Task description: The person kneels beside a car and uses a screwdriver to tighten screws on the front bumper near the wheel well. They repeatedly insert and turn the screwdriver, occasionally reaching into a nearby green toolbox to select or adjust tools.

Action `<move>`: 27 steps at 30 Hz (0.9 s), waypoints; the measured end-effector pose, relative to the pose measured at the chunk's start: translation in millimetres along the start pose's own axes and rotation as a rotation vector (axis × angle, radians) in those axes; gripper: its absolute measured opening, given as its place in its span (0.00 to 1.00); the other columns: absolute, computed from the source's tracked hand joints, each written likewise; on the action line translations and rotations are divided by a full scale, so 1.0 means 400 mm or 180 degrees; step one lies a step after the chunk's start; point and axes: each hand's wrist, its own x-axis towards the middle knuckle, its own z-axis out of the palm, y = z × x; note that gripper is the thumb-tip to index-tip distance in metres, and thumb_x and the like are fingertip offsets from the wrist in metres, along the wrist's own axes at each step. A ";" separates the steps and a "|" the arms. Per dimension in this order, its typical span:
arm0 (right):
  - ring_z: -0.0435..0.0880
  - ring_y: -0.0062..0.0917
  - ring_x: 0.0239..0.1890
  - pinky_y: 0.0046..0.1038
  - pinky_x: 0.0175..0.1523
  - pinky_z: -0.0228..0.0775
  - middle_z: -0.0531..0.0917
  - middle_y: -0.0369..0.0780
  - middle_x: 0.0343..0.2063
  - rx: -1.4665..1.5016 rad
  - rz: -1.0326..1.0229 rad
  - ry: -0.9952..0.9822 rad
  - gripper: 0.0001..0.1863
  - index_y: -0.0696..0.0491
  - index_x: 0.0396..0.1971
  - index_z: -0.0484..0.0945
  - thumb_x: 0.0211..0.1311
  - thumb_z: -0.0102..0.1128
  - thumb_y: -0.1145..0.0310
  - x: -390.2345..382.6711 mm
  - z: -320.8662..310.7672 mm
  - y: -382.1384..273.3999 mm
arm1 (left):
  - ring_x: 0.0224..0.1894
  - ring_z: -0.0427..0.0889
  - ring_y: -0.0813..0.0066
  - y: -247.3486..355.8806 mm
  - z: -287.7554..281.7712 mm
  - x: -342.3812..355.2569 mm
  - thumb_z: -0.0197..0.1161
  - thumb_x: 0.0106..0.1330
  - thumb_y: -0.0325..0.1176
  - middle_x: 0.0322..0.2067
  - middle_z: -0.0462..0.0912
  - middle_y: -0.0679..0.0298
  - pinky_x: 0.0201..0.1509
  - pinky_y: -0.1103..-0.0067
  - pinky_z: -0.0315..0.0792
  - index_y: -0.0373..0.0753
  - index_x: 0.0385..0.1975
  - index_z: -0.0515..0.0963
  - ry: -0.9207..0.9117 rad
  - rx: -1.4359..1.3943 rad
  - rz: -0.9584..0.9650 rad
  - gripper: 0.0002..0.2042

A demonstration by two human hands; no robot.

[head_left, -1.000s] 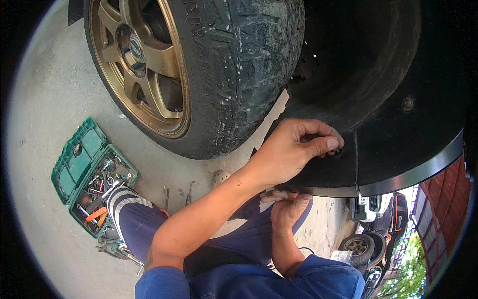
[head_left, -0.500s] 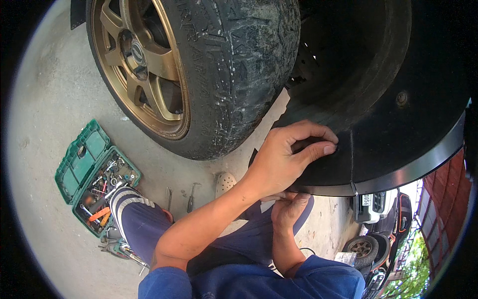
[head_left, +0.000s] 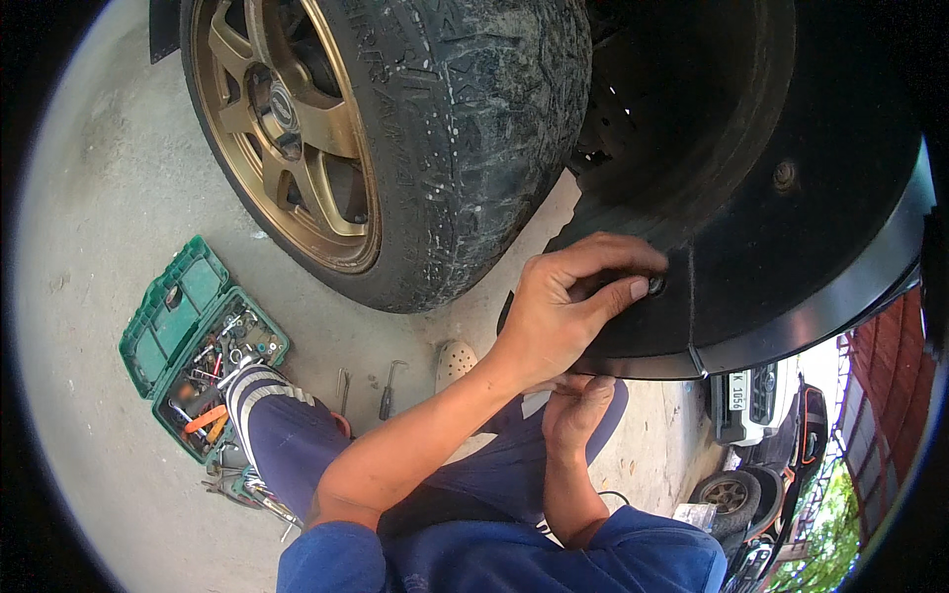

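Observation:
My left hand (head_left: 568,306) reaches up to the black wheel-arch liner (head_left: 791,247) and pinches a small round fastener (head_left: 655,286) between thumb and fingertips. Just below it, my right hand (head_left: 581,407) rests against the liner's lower edge. Its fingers are curled and partly hidden behind the left wrist, so its grip is unclear. A worn tyre on a bronze alloy wheel (head_left: 297,148) stands immediately left of the hands.
An open green tool case (head_left: 198,341) full of small tools lies on the concrete at the left, beside my knee in blue trousers (head_left: 297,445). Two loose hand tools (head_left: 388,387) lie near a pale shoe (head_left: 455,364). Parked cars (head_left: 751,395) show at the lower right.
My left hand's fingers spread off the fastener half a second ago and have closed on it again. The right hand has stayed under the liner's edge.

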 end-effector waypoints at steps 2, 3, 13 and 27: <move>0.87 0.43 0.42 0.43 0.46 0.83 0.85 0.54 0.43 -0.0073 -0.0125 0.0005 0.29 0.67 0.29 0.82 0.71 0.62 0.49 0.005 0.008 -0.004 | 0.45 0.83 0.79 0.016 0.002 -0.004 0.69 0.64 0.21 0.42 0.86 0.62 0.55 0.80 0.75 0.32 0.44 0.84 0.0058 0.0004 -0.0291 0.09; 0.88 0.44 0.40 0.44 0.45 0.83 0.85 0.55 0.44 -0.0091 -0.0168 0.0040 0.29 0.67 0.30 0.82 0.71 0.62 0.50 0.007 0.011 -0.004 | 0.45 0.82 0.80 0.023 0.001 -0.004 0.69 0.65 0.21 0.41 0.86 0.63 0.54 0.81 0.76 0.32 0.45 0.84 0.0008 0.0130 -0.0311 0.10; 0.88 0.49 0.24 0.42 0.34 0.85 0.87 0.56 0.28 -0.0549 0.0097 -0.0414 0.43 0.72 0.28 0.83 0.77 0.44 0.41 0.019 0.009 -0.004 | 0.43 0.82 0.79 0.024 0.002 0.014 0.68 0.67 0.25 0.41 0.86 0.64 0.52 0.81 0.74 0.32 0.44 0.84 -0.0071 0.0401 -0.0215 0.08; 0.90 0.44 0.28 0.36 0.39 0.81 0.88 0.53 0.28 -0.0352 0.0227 -0.0281 0.36 0.67 0.23 0.83 0.75 0.53 0.45 0.011 0.015 -0.009 | 0.38 0.78 0.85 0.061 0.008 0.021 0.65 0.70 0.25 0.33 0.82 0.69 0.44 0.85 0.71 0.35 0.38 0.78 -0.0300 0.0932 -0.0455 0.03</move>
